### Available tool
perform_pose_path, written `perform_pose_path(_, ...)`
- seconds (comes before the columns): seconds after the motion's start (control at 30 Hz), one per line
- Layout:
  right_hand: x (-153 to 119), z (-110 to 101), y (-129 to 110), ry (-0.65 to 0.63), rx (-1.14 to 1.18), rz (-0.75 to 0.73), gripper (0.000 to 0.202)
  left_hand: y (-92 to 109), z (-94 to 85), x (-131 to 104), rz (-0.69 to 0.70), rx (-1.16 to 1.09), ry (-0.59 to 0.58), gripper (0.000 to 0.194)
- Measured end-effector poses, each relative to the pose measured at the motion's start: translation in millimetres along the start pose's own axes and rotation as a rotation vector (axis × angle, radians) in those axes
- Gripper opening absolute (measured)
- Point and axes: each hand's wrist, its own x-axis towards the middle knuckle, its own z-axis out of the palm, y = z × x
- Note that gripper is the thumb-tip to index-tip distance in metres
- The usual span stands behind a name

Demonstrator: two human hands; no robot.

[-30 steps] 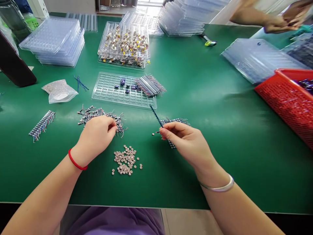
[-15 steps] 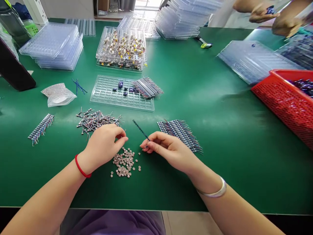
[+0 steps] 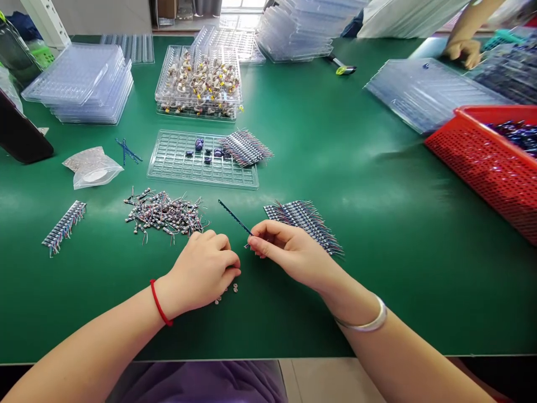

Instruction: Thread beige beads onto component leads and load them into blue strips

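Observation:
My right hand [image 3: 289, 252] pinches one end of a thin, notched blue strip [image 3: 234, 216], which slants up to the left. My left hand [image 3: 205, 271] has its fingers pressed together, low over the small round pinkish discs [image 3: 235, 288]; most of the discs are hidden beneath it, and what its fingertips hold is hidden. Beyond the left hand lies a heap of small wired parts [image 3: 163, 212]. Close behind my right hand is a row of striped strips with wire ends [image 3: 304, 224]. A shorter wired row [image 3: 64, 228] lies at the left.
A clear tray [image 3: 168, 168] holds dark blue pieces and wired strips. Blue strips [image 3: 128, 151] and a plastic bag [image 3: 92, 168] lie left of it. Further back are stacked trays [image 3: 79, 84] and a tray of white-yellow parts [image 3: 199, 84]. A red basket [image 3: 478, 162] and another person's hand [image 3: 464, 53] are at right.
My left hand has moved right and toward me, from beside the wired heap to over the discs. My right hand keeps the blue strip. The other person's hands have shifted.

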Motion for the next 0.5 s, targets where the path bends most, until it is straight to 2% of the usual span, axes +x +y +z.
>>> perform_pose_path(0.27,-0.2,-0.7,2.9,-0.016,-0.058,-0.018,0.031,0.7,5.1,3.1,-0.114,0.001,0.065,0.018)
perform_pose_path(0.5,-6.8,6.7,0.1,-0.065,-0.176,-0.076,0.025,-7.4,-0.7,0.0,-0.121,-0.045,0.159,0.015)
